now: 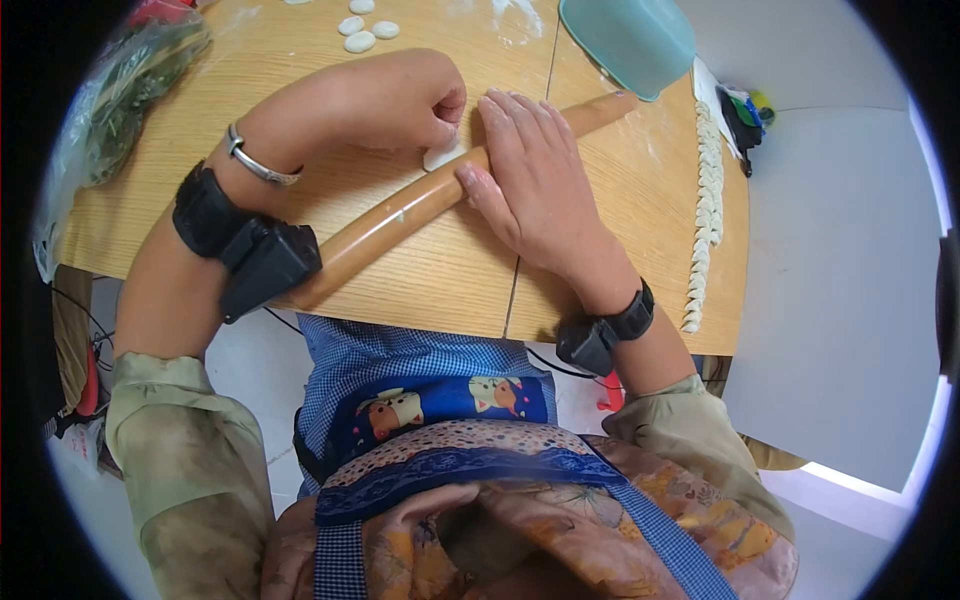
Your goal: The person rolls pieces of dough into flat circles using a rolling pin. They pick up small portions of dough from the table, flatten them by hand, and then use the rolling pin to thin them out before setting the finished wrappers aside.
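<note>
A long wooden rolling pin [400, 212] lies diagonally on the wooden table. My right hand [535, 180] rests on its upper half, palm down, with the fingers stretched over it and the thumb on the near side. Just left of it, my left hand [420, 105] is closed, its fingers curled at the edge of a small white dough piece [445, 153]. That dough lies against the far side of the pin and is partly hidden by my left hand. Several small dough discs [360, 41] lie on the table beyond my left arm.
A turquoise bowl [640, 45] stands at the far right of the table [610, 270]. A long row of white dumplings [706, 200] lines the right edge. Plastic bags with greens [120, 110] lie at the left. White flour dusts the far part.
</note>
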`<move>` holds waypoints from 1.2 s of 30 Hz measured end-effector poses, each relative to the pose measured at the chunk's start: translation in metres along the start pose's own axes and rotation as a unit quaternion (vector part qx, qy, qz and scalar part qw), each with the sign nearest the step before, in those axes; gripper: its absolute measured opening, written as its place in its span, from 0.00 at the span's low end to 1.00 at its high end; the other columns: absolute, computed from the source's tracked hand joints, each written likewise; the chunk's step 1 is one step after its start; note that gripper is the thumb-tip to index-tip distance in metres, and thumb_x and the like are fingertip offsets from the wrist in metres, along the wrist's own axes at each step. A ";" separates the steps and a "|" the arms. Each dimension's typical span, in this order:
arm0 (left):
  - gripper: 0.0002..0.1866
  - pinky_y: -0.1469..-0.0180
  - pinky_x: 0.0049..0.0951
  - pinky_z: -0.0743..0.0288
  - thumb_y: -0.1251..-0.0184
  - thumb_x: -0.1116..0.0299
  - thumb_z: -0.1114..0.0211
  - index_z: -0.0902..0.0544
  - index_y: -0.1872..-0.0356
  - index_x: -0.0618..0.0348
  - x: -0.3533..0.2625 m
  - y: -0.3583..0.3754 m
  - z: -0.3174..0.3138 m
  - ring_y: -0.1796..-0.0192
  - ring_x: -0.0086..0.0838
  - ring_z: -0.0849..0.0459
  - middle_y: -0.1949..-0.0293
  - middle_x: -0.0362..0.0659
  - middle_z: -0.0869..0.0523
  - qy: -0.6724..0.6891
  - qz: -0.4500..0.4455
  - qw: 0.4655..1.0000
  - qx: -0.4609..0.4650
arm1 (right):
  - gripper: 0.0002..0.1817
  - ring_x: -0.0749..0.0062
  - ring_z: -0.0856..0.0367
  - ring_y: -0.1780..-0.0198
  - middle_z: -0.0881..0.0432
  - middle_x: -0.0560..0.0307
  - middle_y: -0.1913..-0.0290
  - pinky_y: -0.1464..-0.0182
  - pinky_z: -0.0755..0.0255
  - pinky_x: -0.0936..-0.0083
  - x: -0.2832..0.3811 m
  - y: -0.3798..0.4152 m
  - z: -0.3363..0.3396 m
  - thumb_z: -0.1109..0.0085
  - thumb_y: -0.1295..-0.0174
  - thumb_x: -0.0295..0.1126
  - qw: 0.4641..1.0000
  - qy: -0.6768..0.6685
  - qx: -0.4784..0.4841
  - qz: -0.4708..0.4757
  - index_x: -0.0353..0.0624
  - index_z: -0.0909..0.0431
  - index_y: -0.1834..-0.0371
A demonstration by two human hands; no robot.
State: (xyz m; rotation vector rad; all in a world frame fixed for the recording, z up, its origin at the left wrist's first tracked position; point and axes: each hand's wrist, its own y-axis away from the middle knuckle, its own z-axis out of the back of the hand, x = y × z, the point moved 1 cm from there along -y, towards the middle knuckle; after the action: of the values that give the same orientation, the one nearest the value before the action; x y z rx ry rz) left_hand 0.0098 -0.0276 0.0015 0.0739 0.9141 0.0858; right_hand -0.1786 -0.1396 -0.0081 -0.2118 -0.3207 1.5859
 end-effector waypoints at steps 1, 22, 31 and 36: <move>0.08 0.74 0.26 0.27 0.35 0.72 0.35 0.15 0.66 0.69 -0.001 0.001 0.001 0.79 0.23 0.22 0.79 0.41 0.18 0.000 0.000 1.000 -0.001 | 0.33 0.37 0.28 0.30 0.24 0.31 0.34 0.24 0.40 0.45 -0.003 -0.006 -0.003 0.46 0.27 0.48 1.000 -0.011 -0.013 0.011 0.25 0.28 0.33; 0.06 0.71 0.26 0.24 0.38 0.73 0.31 0.19 0.66 0.64 -0.003 0.003 -0.006 0.77 0.24 0.18 0.77 0.43 0.16 0.083 0.013 0.996 0.026 | 0.41 0.35 0.38 0.21 0.34 0.28 0.25 0.17 0.52 0.43 0.009 0.039 0.015 0.45 0.27 0.51 0.999 0.003 0.038 -0.031 0.26 0.37 0.24; 0.16 0.74 0.23 0.22 0.20 0.64 0.46 0.19 0.67 0.65 -0.006 0.001 0.001 0.78 0.25 0.16 0.78 0.41 0.16 0.093 0.091 0.991 0.044 | 0.39 0.35 0.31 0.27 0.26 0.30 0.31 0.21 0.45 0.44 -0.005 -0.005 -0.001 0.44 0.28 0.53 1.000 -0.015 0.015 0.012 0.24 0.30 0.31; 0.17 0.75 0.25 0.23 0.21 0.64 0.44 0.18 0.69 0.66 -0.006 0.002 0.001 0.79 0.24 0.19 0.78 0.41 0.17 0.101 0.080 0.991 0.025 | 0.38 0.35 0.29 0.29 0.24 0.29 0.33 0.22 0.43 0.45 -0.007 -0.016 -0.009 0.45 0.28 0.53 1.000 -0.026 0.004 0.002 0.24 0.29 0.32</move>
State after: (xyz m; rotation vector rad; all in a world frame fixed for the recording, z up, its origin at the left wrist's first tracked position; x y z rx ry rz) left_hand 0.0071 -0.0261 0.0069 0.1886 1.1126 0.2230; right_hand -0.1602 -0.1455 -0.0113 -0.1657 -0.3546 1.5979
